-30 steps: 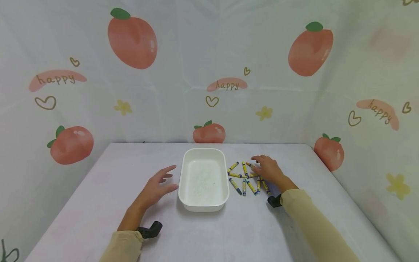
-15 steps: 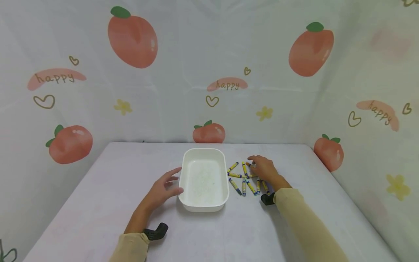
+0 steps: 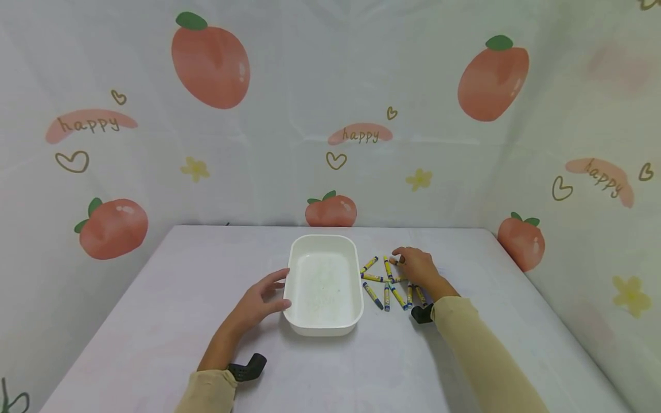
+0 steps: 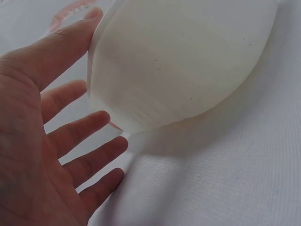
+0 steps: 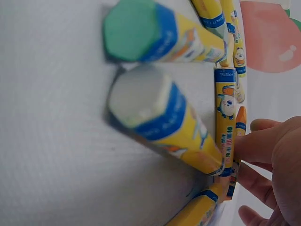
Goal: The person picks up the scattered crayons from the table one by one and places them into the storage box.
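Note:
A white rectangular tub (image 3: pixel 324 287) stands upright on the white table. My left hand (image 3: pixel 256 302) is at its left side, fingers loosely spread and thumb at the rim. In the left wrist view the thumb (image 4: pixel 70 44) lies along the edge of the tub (image 4: pixel 178 61). To the right of the tub my right hand (image 3: pixel 420 268) reaches down to an orange crayon (image 3: pixel 395 262) in a yellow-and-blue wrapper. The right wrist view has the thumb (image 5: pixel 256 146) right at this orange crayon (image 5: pixel 241 117), partly hidden; I cannot tell whether the fingers pinch it.
Several wrapped crayons lie loosely between tub and right hand, among them a dark one (image 3: pixel 373 295). Close to the right wrist camera are a green crayon (image 5: pixel 136 30) and a whitish one (image 5: pixel 141 96). A fruit-printed white curtain (image 3: pixel 289 132) stands behind the table.
My left hand has moved right to the tub's left side. My right hand has shifted slightly left to the orange crayon and has stayed nearly still over the last half second.

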Motion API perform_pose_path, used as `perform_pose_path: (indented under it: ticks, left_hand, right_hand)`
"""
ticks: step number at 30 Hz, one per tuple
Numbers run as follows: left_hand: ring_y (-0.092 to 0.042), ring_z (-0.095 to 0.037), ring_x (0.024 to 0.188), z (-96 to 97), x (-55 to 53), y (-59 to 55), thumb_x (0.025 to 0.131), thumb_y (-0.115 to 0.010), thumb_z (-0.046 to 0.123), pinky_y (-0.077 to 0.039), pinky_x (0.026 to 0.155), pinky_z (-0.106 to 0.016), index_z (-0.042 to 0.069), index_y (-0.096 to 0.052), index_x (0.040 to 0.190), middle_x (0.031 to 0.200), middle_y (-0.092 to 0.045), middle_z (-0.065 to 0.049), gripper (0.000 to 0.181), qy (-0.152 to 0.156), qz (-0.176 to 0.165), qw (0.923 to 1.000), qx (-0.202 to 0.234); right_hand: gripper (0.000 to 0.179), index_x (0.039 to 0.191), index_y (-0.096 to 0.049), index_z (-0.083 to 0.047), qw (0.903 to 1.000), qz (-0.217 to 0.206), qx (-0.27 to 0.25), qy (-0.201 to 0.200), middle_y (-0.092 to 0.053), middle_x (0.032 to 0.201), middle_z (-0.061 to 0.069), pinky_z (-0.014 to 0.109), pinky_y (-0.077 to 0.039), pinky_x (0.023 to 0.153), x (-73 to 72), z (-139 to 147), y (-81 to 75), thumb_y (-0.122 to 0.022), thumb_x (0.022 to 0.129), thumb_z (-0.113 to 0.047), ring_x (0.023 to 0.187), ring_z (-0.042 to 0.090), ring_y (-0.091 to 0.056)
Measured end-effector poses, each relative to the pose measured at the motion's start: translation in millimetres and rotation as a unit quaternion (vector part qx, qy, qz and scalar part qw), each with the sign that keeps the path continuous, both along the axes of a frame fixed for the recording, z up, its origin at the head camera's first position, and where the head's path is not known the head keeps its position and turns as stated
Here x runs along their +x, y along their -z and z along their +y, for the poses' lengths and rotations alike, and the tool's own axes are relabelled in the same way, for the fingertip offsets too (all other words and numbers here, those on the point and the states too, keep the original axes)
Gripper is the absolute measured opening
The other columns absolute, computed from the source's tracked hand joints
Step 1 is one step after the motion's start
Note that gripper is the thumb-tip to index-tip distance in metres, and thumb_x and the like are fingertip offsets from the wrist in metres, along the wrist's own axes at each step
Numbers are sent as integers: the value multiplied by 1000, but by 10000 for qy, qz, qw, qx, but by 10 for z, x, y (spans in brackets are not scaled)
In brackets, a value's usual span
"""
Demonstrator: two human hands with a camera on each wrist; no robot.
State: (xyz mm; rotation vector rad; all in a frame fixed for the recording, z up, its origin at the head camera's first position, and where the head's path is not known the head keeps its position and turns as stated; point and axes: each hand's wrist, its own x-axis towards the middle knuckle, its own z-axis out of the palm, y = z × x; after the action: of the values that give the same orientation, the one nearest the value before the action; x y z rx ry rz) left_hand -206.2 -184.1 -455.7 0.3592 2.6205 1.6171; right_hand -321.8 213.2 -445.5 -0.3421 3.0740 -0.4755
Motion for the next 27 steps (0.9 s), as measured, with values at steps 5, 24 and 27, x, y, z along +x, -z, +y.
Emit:
perform_pose_path:
  ticks: [5, 24, 27]
  left_hand:
    - [-47, -33, 128, 0, 7, -7, 82, -78, 26, -34, 102, -61, 21, -45, 146, 144, -48, -7, 71, 31, -4, 10000, 27]
    - [-46, -33, 129, 3, 16, -14, 82, -78, 27, -34, 101, -63, 19, -45, 146, 142, -50, -9, 72, 56, -36, 10000, 67]
    - [-46, -33, 129, 4, 8, 4, 83, -78, 26, -34, 102, -63, 19, -45, 146, 144, -48, -8, 72, 101, -1, 9999, 109]
  right_hand:
    - [35, 127, -62, -8, 9992, -120, -376, 25, -64, 104, 9, 48, -46, 85, 3, 3, -53, -61, 92, -3, 92, 26, -58]
    - [31, 122, -65, -9, 9857, -240, -1583, -516, -64, 104, 8, 37, -53, 76, 59, -83, -307, -63, 92, -2, 95, 24, -59]
    - [32, 123, -65, -9, 9832, -368, -1696, -566, -64, 103, 8, 34, -54, 70, 53, -119, -358, -63, 92, -2, 89, 23, -60]
